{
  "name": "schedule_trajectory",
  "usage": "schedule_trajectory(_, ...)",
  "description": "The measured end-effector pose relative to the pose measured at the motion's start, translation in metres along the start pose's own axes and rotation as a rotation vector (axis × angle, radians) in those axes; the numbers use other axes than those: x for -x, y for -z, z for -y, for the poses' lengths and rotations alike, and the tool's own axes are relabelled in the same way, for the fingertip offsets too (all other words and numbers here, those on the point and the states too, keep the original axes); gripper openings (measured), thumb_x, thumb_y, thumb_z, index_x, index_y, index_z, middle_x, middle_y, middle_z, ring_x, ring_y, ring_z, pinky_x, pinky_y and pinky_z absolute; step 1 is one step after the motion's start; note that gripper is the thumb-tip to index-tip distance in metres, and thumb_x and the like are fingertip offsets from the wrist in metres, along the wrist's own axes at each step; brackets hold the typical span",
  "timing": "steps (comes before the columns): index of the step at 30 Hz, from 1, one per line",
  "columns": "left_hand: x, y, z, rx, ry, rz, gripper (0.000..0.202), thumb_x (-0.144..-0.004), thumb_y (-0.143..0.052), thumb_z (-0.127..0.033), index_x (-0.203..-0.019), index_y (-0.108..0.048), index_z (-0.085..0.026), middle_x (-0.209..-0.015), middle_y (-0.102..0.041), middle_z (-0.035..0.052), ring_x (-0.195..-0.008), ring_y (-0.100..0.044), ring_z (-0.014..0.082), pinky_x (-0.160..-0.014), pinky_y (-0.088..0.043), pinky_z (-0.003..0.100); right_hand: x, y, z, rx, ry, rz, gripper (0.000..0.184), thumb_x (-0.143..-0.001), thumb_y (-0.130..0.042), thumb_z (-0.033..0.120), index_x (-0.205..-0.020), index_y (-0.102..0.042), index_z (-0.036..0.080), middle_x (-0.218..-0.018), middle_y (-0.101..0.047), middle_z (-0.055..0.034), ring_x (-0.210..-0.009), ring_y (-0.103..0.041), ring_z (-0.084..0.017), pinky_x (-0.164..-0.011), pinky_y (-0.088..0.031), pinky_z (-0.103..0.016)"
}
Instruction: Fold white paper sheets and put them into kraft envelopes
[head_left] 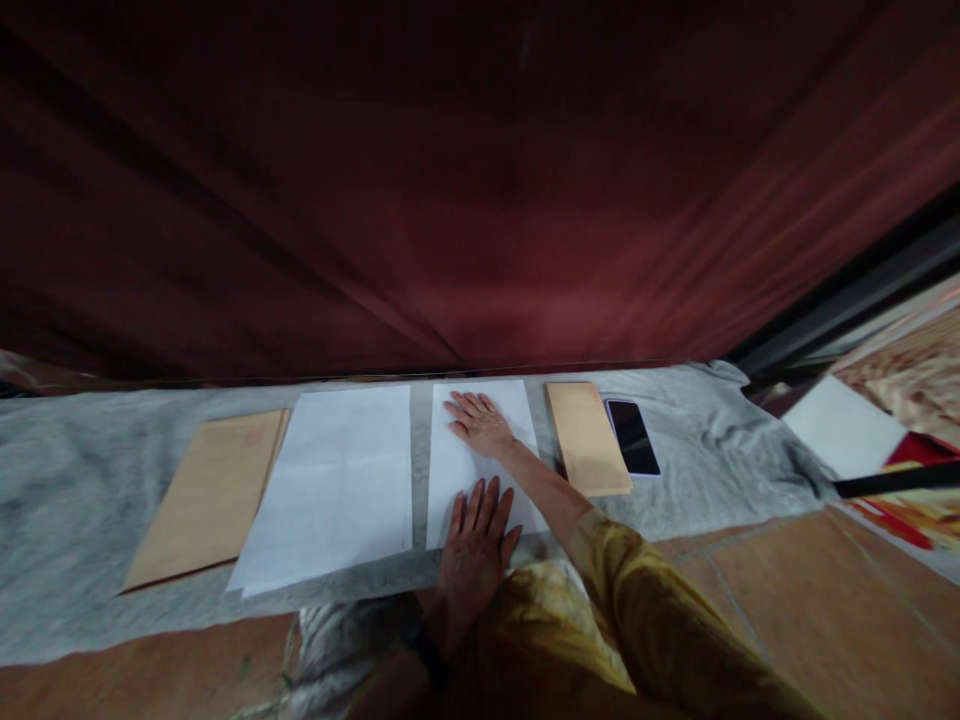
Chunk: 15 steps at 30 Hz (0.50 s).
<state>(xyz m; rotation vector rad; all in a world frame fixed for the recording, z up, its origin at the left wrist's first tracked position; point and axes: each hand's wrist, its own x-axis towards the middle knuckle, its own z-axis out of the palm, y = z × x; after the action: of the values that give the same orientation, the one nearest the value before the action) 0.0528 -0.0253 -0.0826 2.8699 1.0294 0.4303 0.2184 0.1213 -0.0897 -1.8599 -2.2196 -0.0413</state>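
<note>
My right hand [480, 422] lies flat and open on the far part of a narrow white sheet of paper [465, 470]. My left hand [474, 550] rests flat on the near edge of the same sheet, fingers stretched out. Both hands hold nothing. The sheet lies on a grey cloth [75, 470] spread over the floor. A wider white sheet [337, 480] lies just left of it.
A large brown envelope [202, 495] lies at the left, a smaller brown envelope [589, 437] at the right, with a black phone [632, 436] beside it. A dark red curtain [450, 180] hangs behind. Orange floor tiles [810, 590] lie in front.
</note>
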Motion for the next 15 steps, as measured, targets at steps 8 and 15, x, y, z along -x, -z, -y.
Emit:
schedule_trajectory(8, 0.01, -0.01, 0.013, 0.098, 0.088, -0.102, 0.065, -0.102, -0.044, -0.041, -0.161, -0.027, -0.021, -0.165, -0.034, 0.0162, -0.153, -0.031, 0.0319, -0.118, -0.038, 0.056, 0.044, 0.018, 0.009, -0.118, -0.251, -0.092, 0.049, -0.103, -0.049, 0.029, -0.151, -0.049, 0.017, -0.161, -0.042, -0.0133, -0.15, -0.037, -0.027, -0.121, -0.034, -0.048)
schedule_trajectory(15, 0.019, -0.008, 0.038, 0.171, 0.396, -0.224, 0.058, -0.097, -0.05, -0.032, -0.153, -0.04, -0.02, -0.162, -0.036, 0.0202, -0.145, -0.042, 0.0373, -0.108, -0.049, 0.056, 0.203, 0.036, 0.043, -0.067, -0.267, -0.113, 0.05, -0.103, -0.05, 0.031, -0.152, -0.048, 0.02, -0.16, -0.043, -0.0104, -0.149, -0.038, -0.029, -0.121, -0.032, -0.052)
